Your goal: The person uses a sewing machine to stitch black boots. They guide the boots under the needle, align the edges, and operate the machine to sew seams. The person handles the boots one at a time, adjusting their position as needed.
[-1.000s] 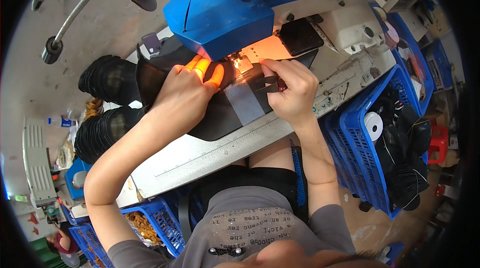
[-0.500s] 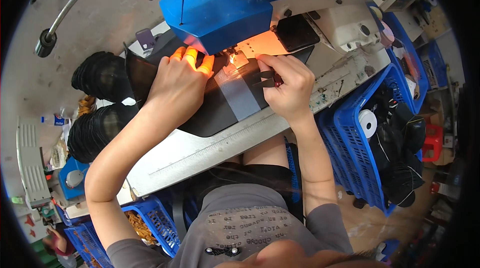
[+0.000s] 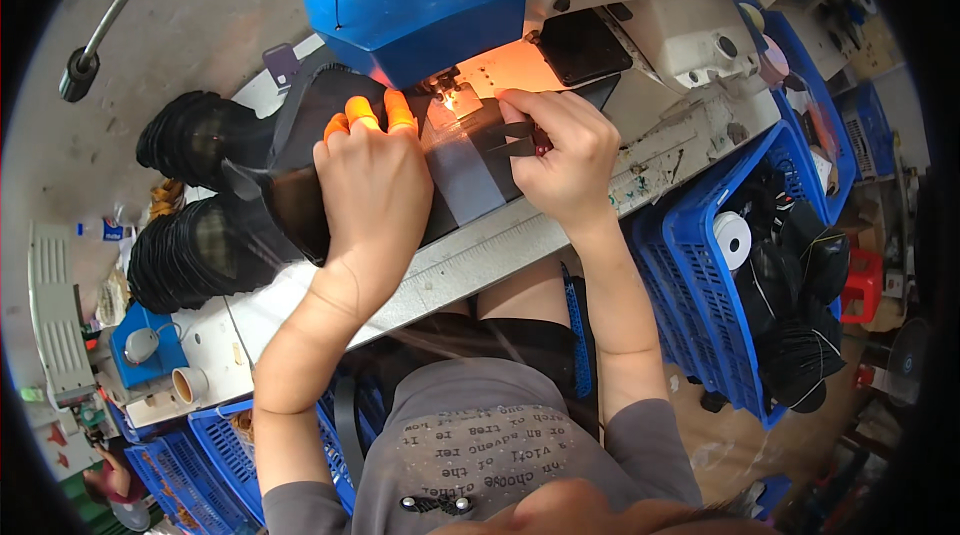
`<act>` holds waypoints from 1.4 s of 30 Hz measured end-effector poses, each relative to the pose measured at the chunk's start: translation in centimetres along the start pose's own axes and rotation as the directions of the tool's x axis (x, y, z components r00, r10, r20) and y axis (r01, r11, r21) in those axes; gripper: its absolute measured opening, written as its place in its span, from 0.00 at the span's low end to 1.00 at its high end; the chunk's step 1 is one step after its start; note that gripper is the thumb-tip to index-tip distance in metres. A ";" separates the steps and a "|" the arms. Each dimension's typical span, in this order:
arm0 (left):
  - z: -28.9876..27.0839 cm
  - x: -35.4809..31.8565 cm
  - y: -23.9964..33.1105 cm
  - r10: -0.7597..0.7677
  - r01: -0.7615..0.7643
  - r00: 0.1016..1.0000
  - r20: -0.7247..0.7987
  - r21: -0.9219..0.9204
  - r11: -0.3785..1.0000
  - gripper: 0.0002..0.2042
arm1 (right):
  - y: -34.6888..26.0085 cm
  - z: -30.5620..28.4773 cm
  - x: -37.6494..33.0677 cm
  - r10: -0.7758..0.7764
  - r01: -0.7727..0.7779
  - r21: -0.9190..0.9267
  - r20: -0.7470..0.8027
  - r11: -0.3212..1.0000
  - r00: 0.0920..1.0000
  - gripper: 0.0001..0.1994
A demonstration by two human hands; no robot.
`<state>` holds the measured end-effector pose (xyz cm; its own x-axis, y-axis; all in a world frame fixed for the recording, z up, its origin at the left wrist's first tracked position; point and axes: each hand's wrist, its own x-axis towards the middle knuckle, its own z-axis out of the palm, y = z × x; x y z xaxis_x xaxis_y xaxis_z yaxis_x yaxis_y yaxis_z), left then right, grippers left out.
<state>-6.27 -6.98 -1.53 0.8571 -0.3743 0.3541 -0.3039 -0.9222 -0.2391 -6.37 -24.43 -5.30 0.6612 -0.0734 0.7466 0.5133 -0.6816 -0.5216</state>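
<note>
A dark fabric piece with a grey band (image 3: 462, 175) lies on the table of a blue and white sewing machine (image 3: 430, 5), under its lit needle area (image 3: 455, 100). My left hand (image 3: 370, 175), with orange fingertip covers, presses flat on the dark fabric just left of the needle. My right hand (image 3: 565, 155) rests on the fabric right of the needle and grips small black thread snips (image 3: 520, 138).
Stacks of black fabric pieces (image 3: 190, 195) sit at the table's left. A blue crate (image 3: 700, 275) at the right holds a white tape roll (image 3: 732, 235) and dark pieces. More blue crates (image 3: 200, 455) stand lower left. A lamp arm (image 3: 105, 25) reaches in upper left.
Both hands and the fabric have stayed at the needle; the view has shifted slightly, and my left hand has slid a little toward the needle.
</note>
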 end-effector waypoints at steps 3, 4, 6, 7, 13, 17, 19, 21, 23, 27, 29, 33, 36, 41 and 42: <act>-0.3 0.0 1.1 -0.069 0.069 0.998 0.005 0.027 0.997 0.12 | 0.0 0.2 0.1 -0.013 0.013 0.001 -0.031 1.000 0.999 0.03; -0.1 -0.1 1.4 -0.084 0.084 0.996 0.008 0.036 0.996 0.11 | 0.1 0.4 0.0 -0.011 0.011 0.009 -0.047 1.000 0.999 0.05; -0.3 0.1 2.2 -0.131 0.130 0.991 0.007 0.078 0.988 0.09 | 0.3 0.6 -0.1 -0.005 0.006 0.024 -0.078 1.000 0.997 0.09; -0.3 0.2 2.5 -0.145 0.144 0.989 0.007 0.092 0.985 0.09 | 0.2 0.6 -0.1 0.004 -0.002 0.020 -0.066 1.000 0.998 0.09; -0.3 0.8 2.5 -0.153 0.154 0.988 -0.016 0.099 0.983 0.12 | -0.1 -0.1 0.0 0.052 -0.052 -0.002 0.015 0.999 0.999 0.07; 0.5 0.6 1.3 -0.110 0.117 0.992 -0.069 0.118 0.986 0.09 | -1.8 -1.6 1.0 0.177 -0.171 -0.044 0.259 0.984 0.950 0.10; 1.2 0.4 0.6 -0.107 0.128 0.981 -0.159 0.128 0.983 0.05 | -2.3 -2.1 1.3 0.172 -0.170 -0.036 0.349 0.985 0.921 0.12; 0.5 0.0 0.5 -0.141 0.146 0.988 -0.055 0.101 0.984 0.09 | -2.1 -2.5 1.3 0.084 -0.099 0.016 0.399 0.995 0.913 0.13; -0.2 -0.3 0.7 -0.148 0.146 0.989 0.016 0.073 0.987 0.11 | -2.5 -2.5 1.3 0.011 0.034 -0.107 0.391 0.994 0.920 0.13; -0.1 -1.0 0.5 -0.138 0.138 0.990 -0.008 0.035 0.990 0.10 | -3.7 -2.1 1.2 0.000 0.129 -0.263 0.440 0.956 0.898 0.15; -0.1 -1.1 0.6 -0.135 0.135 0.991 -0.006 0.018 0.991 0.10 | -3.9 -1.8 1.3 0.020 0.140 -0.312 0.458 0.940 0.889 0.14; 0.2 -1.5 0.4 -0.107 0.108 0.994 0.006 -0.021 0.994 0.09 | -3.2 0.0 1.1 0.009 0.170 -0.352 0.452 0.920 0.892 0.10; 0.1 -1.5 0.6 -0.124 0.123 0.992 -0.034 -0.026 0.992 0.11 | -3.3 0.5 1.3 0.012 0.164 -0.367 0.433 0.916 0.901 0.07; -0.4 -2.8 0.1 -0.077 0.075 0.997 -0.013 -0.097 0.992 0.18 | -3.2 0.8 1.0 0.066 0.060 -0.332 0.356 0.941 0.932 0.06; -0.2 -3.3 -0.3 -0.055 0.044 0.995 -0.080 -0.136 0.990 0.19 | -3.2 0.8 0.9 0.069 0.030 -0.290 0.325 0.957 0.943 0.06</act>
<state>-9.10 -5.52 -2.41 0.8364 -0.3293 0.4382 -0.3196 -0.9425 -0.0981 -6.98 -21.77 -3.24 0.8372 0.1205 0.5335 0.3519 -0.8654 -0.3567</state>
